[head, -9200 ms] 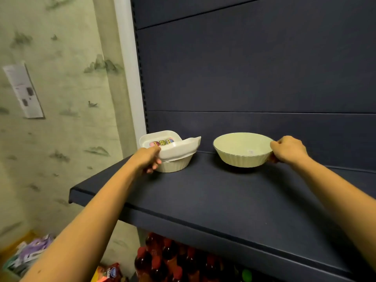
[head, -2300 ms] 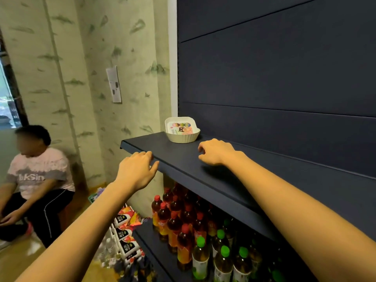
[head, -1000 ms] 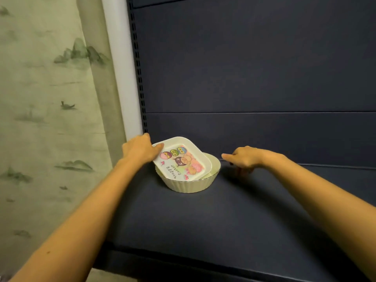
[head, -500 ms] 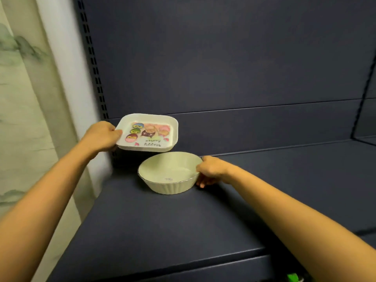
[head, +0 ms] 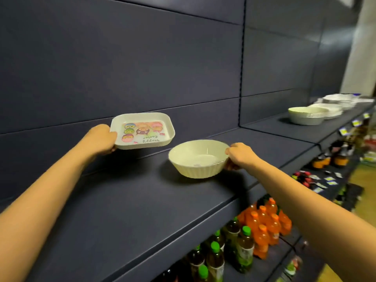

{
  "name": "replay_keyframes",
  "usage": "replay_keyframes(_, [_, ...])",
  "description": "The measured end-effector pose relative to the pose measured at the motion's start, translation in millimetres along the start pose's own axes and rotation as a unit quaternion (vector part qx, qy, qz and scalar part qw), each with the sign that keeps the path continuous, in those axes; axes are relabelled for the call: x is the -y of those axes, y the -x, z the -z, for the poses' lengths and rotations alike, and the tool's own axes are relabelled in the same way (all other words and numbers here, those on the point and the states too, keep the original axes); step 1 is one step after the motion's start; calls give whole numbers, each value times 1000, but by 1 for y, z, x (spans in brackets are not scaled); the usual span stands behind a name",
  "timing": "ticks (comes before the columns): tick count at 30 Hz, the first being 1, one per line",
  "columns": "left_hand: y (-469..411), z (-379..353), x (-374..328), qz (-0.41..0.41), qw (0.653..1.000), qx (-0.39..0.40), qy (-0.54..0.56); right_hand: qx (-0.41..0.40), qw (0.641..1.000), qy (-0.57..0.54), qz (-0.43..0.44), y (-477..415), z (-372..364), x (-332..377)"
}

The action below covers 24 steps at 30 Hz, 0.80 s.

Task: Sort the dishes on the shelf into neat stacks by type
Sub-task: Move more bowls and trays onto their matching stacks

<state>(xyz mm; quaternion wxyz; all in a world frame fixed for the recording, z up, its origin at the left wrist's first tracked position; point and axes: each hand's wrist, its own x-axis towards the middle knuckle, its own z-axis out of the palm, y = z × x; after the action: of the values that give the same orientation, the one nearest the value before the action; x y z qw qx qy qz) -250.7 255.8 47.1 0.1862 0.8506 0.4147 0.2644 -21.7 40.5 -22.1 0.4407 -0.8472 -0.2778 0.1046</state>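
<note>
My left hand (head: 101, 139) grips the left edge of a square white dish (head: 142, 130) with cartoon faces printed inside, held level above the dark shelf (head: 114, 210). My right hand (head: 238, 154) holds the right rim of a cream ribbed bowl (head: 198, 158), which hangs just above the shelf to the right of the dish. Far along the shelf at the right stands a stack of matching cream bowls (head: 305, 115), and behind it stacks of white plates (head: 337, 103).
The shelf's back wall is dark panelling. Below the shelf stand rows of bottles with green caps (head: 215, 257) and orange bottles (head: 264, 224). More goods and price tags line the lower shelves at the far right (head: 325, 180).
Both dishes have been carried to the right along the shelf; the bowl is lifted off the shelf, and the far stacks of bowls and plates have come into view.
</note>
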Motion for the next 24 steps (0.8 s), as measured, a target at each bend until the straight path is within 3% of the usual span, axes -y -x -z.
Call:
replay_keyframes(9, [-9, -119, -163, -102, 990, 90, -27, -137, 987, 0, -78, -8, 162, -125])
replay_keyframes(24, [12, -296, -404, -155, 978, 142, 2, -228, 966, -29, -115, -52, 394, -290])
